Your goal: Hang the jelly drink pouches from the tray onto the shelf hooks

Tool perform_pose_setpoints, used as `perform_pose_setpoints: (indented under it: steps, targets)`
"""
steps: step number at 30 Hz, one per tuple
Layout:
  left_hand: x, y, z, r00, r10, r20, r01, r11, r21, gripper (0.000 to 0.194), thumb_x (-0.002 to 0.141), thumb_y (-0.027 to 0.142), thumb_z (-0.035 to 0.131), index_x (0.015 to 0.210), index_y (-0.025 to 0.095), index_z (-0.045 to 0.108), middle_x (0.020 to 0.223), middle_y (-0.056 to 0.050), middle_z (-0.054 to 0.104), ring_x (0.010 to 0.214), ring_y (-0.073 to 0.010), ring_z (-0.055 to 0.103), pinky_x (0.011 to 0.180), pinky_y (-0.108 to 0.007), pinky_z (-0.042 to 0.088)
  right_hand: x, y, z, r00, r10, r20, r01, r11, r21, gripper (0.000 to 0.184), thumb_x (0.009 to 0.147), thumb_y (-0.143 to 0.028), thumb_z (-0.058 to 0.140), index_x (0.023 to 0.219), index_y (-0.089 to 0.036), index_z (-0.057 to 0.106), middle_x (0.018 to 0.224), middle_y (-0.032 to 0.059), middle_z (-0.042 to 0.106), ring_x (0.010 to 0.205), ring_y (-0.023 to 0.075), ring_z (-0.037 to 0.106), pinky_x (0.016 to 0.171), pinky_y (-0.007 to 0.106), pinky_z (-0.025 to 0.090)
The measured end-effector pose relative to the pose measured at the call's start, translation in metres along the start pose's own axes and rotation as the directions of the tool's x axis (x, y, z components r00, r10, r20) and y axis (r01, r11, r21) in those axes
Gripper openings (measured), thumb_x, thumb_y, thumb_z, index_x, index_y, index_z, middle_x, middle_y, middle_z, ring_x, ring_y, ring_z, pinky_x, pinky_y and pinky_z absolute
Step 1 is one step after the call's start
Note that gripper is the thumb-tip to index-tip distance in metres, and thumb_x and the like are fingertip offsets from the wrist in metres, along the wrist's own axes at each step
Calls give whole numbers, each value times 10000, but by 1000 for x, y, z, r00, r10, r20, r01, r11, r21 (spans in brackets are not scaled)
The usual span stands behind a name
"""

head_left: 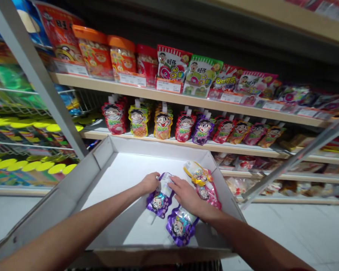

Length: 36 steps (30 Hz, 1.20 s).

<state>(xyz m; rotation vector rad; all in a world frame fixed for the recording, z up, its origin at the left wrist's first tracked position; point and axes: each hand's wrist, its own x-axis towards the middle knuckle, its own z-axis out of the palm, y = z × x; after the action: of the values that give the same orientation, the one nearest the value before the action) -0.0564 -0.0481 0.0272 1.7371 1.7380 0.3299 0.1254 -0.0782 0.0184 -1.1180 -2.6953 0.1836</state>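
Observation:
A purple jelly pouch (159,199) with a cartoon face lies tilted over the floor of a white cardboard box, its pale spout pointing toward me. My left hand (150,183) pinches its left edge. On the opposite edge, the bent fingers of my right hand (185,192) grip beside the white label. A second purple jelly pouch (180,227) lies below my right hand, partly under the wrist. Farther right, a yellow pouch (198,174) and a pink-red pouch (210,195) overlap against the box's right wall. My right hand and forearm cover some of the pink-red one.
The cardboard box (161,145) stands against the shelving. Just beyond it, a shelf (115,136) carries a row of spouted pouches in several colours. Above are candy bags (203,75) and orange-lidded jars (93,52). Metal posts (42,79) slant at the left and right.

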Motion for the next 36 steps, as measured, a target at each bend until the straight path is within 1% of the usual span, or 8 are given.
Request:
perform_pose_setpoints:
  steps: [5, 10, 15, 21, 25, 27, 30, 36]
  targets:
    - [2, -7, 6, 995, -95, -30, 90, 987, -131, 278, 630, 117, 441, 856, 122, 602, 610, -33, 620, 542, -103, 536, 525, -171, 381, 4, 0, 3, 998, -21, 51, 24, 999, -47, 521, 685, -74, 447, 1182, -202, 360, 1295, 85, 293, 1188, 219, 241, 941, 423, 260]
    - [0, -4, 5, 982, -160, 102, 184, 935, -304, 204, 607, 101, 442, 745, 113, 591, 408, 35, 460, 398, -80, 426, 413, -180, 326, 6, -3, 1, 997, -31, 68, 37, 996, -84, 496, 730, -78, 403, 1205, -199, 330, 1302, 88, 281, 1198, 216, 219, 947, 427, 242]
    - [-2, -4, -2, 967, -152, 203, 242, 794, -558, 217, 614, 95, 436, 807, 109, 535, 351, 78, 357, 350, -54, 340, 364, -159, 249, 7, -1, 1, 999, -12, 30, 13, 998, -53, 463, 755, -123, 397, 1205, -213, 333, 1299, 72, 293, 1196, 208, 228, 947, 439, 238]
    - [-1, 1, -12, 971, -67, 230, 224, 588, -777, 160, 573, 96, 469, 719, 109, 531, 441, 30, 497, 408, -70, 437, 440, -186, 339, 18, 5, -3, 983, 120, -142, -89, 974, 208, 429, 727, -56, 329, 1130, -149, 444, 1198, 92, 436, 1122, 172, 363, 934, 357, 300]
    - [-5, 15, -19, 977, 34, 210, 165, 503, -849, 83, 540, 51, 481, 590, 91, 533, 540, -20, 564, 486, -72, 494, 557, -204, 399, 23, 14, -5, 897, 381, -223, -237, 842, 486, 291, 769, -158, 303, 922, -131, 549, 839, 78, 606, 787, 161, 561, 723, 318, 455]
    - [-6, 22, -18, 981, 53, 189, 134, 523, -842, 41, 550, 74, 510, 582, 98, 518, 547, -16, 562, 493, -68, 498, 562, -203, 401, 24, 19, -3, 835, 527, -157, -336, 715, 613, 289, 792, -263, 289, 827, -134, 545, 637, 34, 571, 540, 130, 541, 522, 275, 473]
    - [-5, 27, -13, 989, 50, 136, 70, 655, -753, 86, 596, 189, 531, 638, 116, 515, 516, 15, 538, 466, -71, 488, 486, -195, 382, 23, 22, 3, 785, 617, -54, -368, 534, 761, 300, 782, -352, 302, 795, -138, 513, 555, -15, 499, 380, 73, 440, 371, 206, 418]
    - [5, 32, -4, 1000, -4, 24, 18, 804, -595, 171, 699, 264, 425, 699, 116, 511, 524, 6, 536, 460, -92, 527, 384, -166, 349, 23, 21, 1, 756, 654, -17, -331, 405, 852, 313, 750, -397, 341, 780, -134, 508, 546, -23, 473, 371, 58, 411, 347, 187, 405]
